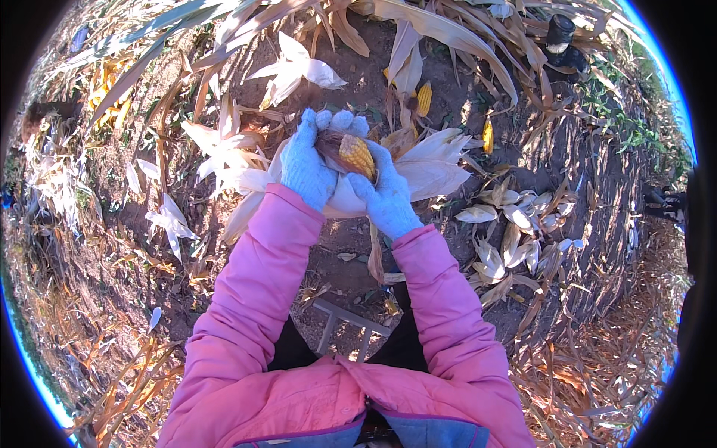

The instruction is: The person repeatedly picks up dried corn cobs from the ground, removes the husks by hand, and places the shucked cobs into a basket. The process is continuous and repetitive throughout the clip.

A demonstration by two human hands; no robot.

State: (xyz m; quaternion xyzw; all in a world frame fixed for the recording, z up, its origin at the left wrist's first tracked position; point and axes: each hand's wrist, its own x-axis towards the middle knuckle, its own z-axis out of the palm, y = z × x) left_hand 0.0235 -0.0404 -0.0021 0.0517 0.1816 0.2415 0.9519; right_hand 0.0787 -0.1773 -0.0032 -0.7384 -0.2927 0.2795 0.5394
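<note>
Both my hands wear pale knit gloves and meet around one ear of corn, its yellow kernels bare at the tip. My right hand grips the ear, with thumb and fingers on either side of it. My left hand cups the husk and the brown corn silk at the ear's left; its inner grip is partly hidden. Pale opened husk leaves spread out to the right beneath my hands. Another part of the husk shows between my wrists.
Bare yellow ears lie on the soil ahead, one ear farther right. A yellow corn pile is at far left. Husked-looking leaves gather at right. Dry stalks cross the top. A metal frame stands between my legs.
</note>
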